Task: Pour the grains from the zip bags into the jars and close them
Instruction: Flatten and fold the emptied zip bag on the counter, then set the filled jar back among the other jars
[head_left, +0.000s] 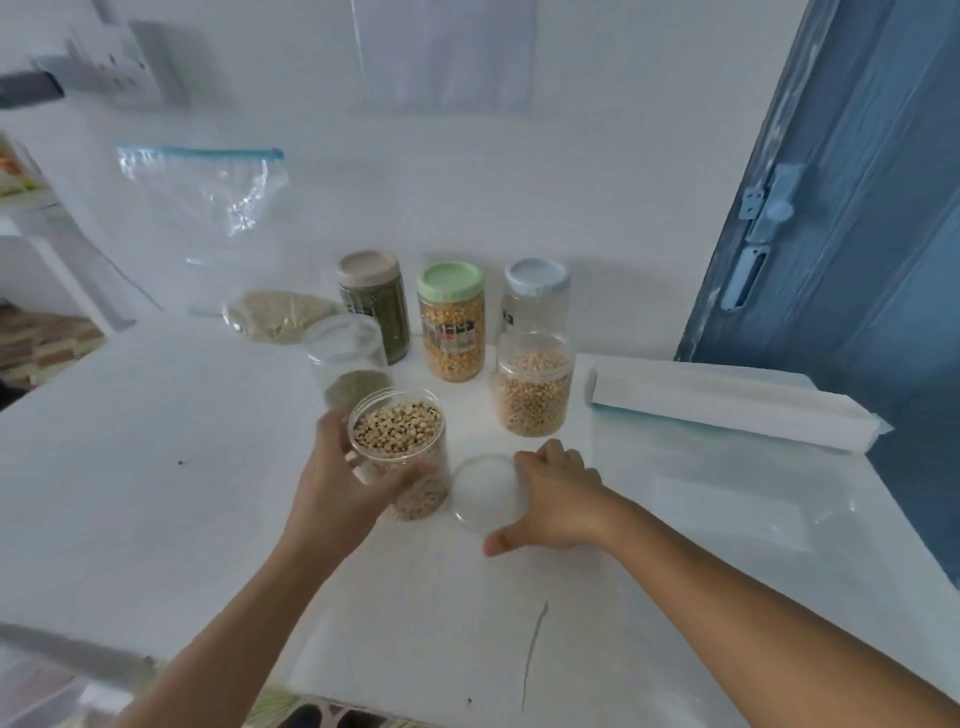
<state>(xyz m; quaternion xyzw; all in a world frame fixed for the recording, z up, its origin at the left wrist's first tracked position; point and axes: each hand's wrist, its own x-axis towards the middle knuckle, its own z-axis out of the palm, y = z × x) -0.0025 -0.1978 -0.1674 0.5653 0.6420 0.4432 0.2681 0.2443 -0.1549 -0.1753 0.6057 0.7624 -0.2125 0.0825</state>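
So, left hand (332, 483): fingers wrapped round the open bean jar (402, 452)
right hand (553, 499): fingers curled, pinching the clear lid (485, 491) on the table (156, 493)

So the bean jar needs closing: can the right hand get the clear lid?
Probably yes: the right hand already lies over the clear lid, which lies flat on the table, with nothing between them.

Clear glossy plastic forms the bean jar (410, 462) under the left fingers (347, 457) and the smooth lid (485, 491) beside the right fingers (550, 457), on a matt white table (156, 467); the zip bag (208, 208) beyond is crinkled transparent film.
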